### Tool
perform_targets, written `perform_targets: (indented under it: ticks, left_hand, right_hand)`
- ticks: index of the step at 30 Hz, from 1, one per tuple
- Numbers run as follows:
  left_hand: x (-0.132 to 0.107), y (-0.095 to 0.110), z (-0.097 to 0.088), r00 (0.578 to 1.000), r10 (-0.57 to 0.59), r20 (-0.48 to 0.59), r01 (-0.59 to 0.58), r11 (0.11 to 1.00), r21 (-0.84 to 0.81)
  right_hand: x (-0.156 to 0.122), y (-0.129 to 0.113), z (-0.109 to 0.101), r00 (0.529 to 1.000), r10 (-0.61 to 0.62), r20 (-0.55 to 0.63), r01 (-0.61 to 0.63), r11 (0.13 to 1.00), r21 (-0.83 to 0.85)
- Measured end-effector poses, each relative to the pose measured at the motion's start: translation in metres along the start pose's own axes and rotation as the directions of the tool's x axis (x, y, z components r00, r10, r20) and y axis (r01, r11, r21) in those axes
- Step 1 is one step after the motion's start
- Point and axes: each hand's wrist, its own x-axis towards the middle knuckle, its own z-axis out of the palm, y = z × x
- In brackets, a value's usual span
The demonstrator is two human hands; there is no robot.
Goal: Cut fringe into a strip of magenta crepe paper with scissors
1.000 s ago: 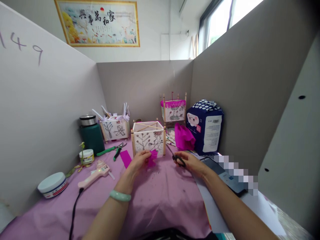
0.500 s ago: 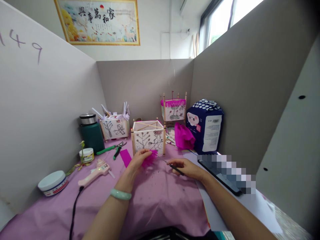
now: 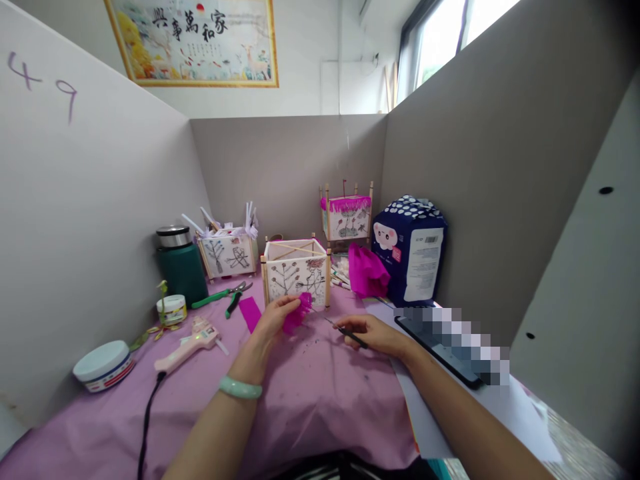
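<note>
My left hand (image 3: pixel 274 318) pinches a strip of magenta crepe paper (image 3: pixel 297 313) just in front of a small paper lantern (image 3: pixel 296 272) with wooden posts and drawn trees. My right hand (image 3: pixel 376 333) is closed on black scissors (image 3: pixel 345 329), whose blades point left toward the paper. Both hands hover low over the pink cloth (image 3: pixel 320 393) covering the table. A green bangle (image 3: pixel 240 388) sits on my left wrist.
A pink glue gun (image 3: pixel 186 344) with black cord, pliers (image 3: pixel 225 297), a green flask (image 3: pixel 181 265), two small jars and a second lantern box (image 3: pixel 227 252) lie left. A third lantern (image 3: pixel 347 216), crumpled magenta paper (image 3: pixel 367 272), a blue pack (image 3: pixel 413 250) and a phone (image 3: pixel 440 347) are right.
My right hand turned the scissors so the blades now point toward the paper. My left hand lifted the magenta strip slightly nearer the lantern.
</note>
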Motion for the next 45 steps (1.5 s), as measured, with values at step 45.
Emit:
perform_targets:
  ticks: [45]
  left_hand:
    - [0.0009, -0.0019, 0.0038, 0.999, -0.019, 0.031, 0.020, 0.999, -0.043]
  right_hand:
    - [-0.0022, -0.0086, 0.0065, 0.999, -0.028, -0.020, 0.029, 0.999, 0.019]
